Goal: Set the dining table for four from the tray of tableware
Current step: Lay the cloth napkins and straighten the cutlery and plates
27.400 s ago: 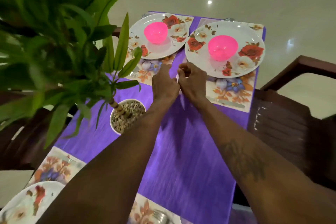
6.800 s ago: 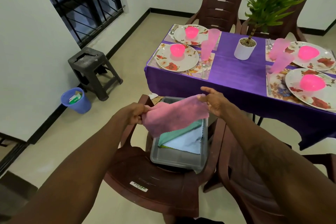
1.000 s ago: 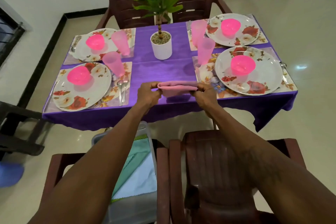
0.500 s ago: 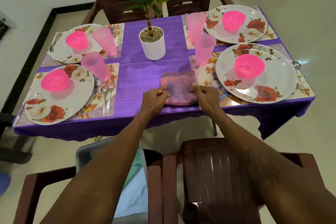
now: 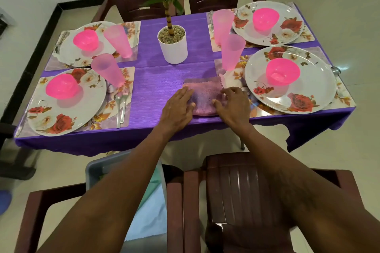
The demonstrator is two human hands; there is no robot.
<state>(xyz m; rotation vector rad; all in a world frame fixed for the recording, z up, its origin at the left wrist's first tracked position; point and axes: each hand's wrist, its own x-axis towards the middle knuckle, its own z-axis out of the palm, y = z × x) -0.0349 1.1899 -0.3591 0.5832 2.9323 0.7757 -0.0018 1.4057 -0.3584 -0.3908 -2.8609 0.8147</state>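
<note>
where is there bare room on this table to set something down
Bare purple tablecloth: between the near-left floral placemat and the folded pink napkin, and around the white plant pot. Both sides are crowded with floral plates, pink bowls and pink cups.

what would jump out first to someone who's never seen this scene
The purple tablecloth grabs the eye first, with a bright pink bowl on a flowered plate at each of the four places. A potted plant stands in the middle, and at the near edge the left hand and right hand rest on a folded pink napkin.
</note>
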